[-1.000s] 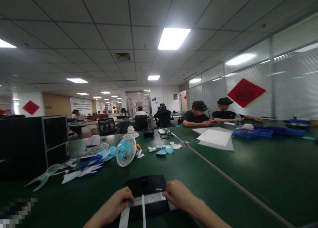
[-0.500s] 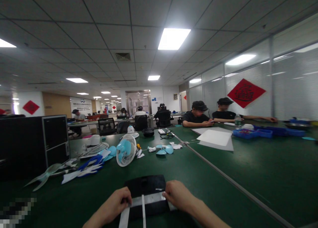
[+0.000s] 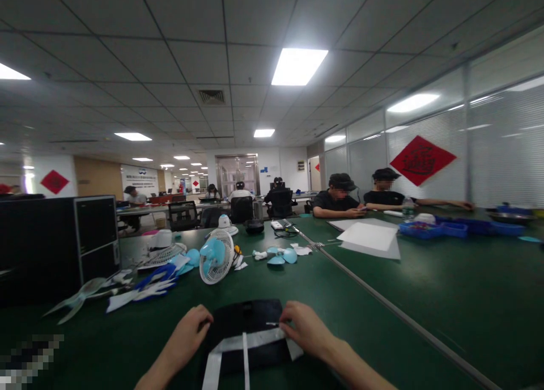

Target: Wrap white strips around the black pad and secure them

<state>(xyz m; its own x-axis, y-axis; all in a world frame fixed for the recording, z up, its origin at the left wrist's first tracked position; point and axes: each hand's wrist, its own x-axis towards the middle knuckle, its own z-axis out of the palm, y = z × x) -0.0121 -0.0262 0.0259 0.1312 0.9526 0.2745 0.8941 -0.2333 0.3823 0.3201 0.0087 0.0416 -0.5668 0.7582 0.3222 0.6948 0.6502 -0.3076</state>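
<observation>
Before me on the green table lies a flat black piece (image 3: 266,313), which looks like folded cloth, with pale grey bands (image 3: 250,340) across it and down its sides. A narrow white strip (image 3: 245,359) runs down its middle. My left hand (image 3: 191,327) is closed, fingertips bent together at the piece's upper left edge. At the upper right edge my right hand (image 3: 304,325) is closed in a pinch, covering part of that corner. The lower end of the piece runs out of view.
A small fan (image 3: 216,257) with blue blades stands ahead. Loose blue blades (image 3: 283,255), gloves (image 3: 148,291) and a black computer case (image 3: 96,237) lie or stand leftward. White sheets (image 3: 368,236), blue trays (image 3: 420,229) and two seated people (image 3: 340,197) are at the right.
My left hand has come off the left end of the grey band and moved up and left to the black edge. My right hand has shifted slightly up, baring more of the right band.
</observation>
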